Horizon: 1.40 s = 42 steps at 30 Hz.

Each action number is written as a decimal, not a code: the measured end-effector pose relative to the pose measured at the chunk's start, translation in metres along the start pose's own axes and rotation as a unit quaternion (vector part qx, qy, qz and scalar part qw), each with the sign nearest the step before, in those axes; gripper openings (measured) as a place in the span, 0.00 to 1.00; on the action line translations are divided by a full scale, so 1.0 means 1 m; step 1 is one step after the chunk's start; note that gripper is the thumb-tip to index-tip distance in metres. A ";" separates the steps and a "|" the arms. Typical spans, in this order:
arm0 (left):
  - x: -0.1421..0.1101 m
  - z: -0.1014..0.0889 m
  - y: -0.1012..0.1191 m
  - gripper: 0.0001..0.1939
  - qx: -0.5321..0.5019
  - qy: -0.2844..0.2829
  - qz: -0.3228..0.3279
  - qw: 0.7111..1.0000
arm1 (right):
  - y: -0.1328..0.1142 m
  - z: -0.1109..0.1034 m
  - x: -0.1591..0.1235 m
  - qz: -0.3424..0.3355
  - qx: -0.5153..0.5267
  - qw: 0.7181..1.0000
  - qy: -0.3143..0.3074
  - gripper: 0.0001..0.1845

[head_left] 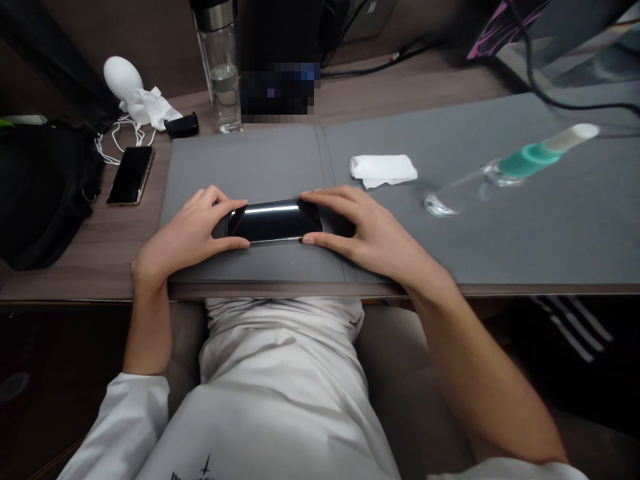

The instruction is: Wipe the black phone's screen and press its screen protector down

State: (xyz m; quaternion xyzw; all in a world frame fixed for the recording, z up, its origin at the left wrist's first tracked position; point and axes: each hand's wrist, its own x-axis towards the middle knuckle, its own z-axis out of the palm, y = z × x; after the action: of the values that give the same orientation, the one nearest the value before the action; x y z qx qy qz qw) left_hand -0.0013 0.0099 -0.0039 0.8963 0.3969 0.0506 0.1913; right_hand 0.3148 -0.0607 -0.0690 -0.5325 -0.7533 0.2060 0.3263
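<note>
A black smartphone (275, 225) lies sideways on the grey desk mat (240, 157), its dark glossy screen facing up with a bright strip of light reflected along it. My left hand (193, 230) grips its left end, thumb at the near edge and fingers at the far edge. At the other end my right hand (363, 230) pinches the phone the same way. Beyond my right hand lies a folded white tissue (384, 169). Farther right is a clear, tapering container (500, 172) with green liquid and a whitish end.
At the left are a second phone (131, 175), a white rounded object (123, 80) with white cords, crumpled tissue (153, 107) and a black clip-like piece (182, 125). A glass bottle of water (225, 87) stands behind. A black bag (45, 193) sits far left; a black cable (540, 87) crosses the upper right.
</note>
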 end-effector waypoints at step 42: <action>-0.001 0.010 -0.007 0.42 -0.016 0.012 0.001 1.000 | -0.001 0.008 -0.004 -0.111 -0.117 0.987 -0.020 0.31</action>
State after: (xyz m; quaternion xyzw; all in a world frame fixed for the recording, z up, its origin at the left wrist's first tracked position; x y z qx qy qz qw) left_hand -0.0042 0.0104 -0.0161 0.8928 0.3974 0.0680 0.2008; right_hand 0.3094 -0.0641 -0.0752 -0.4760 -0.8329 0.0893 0.2677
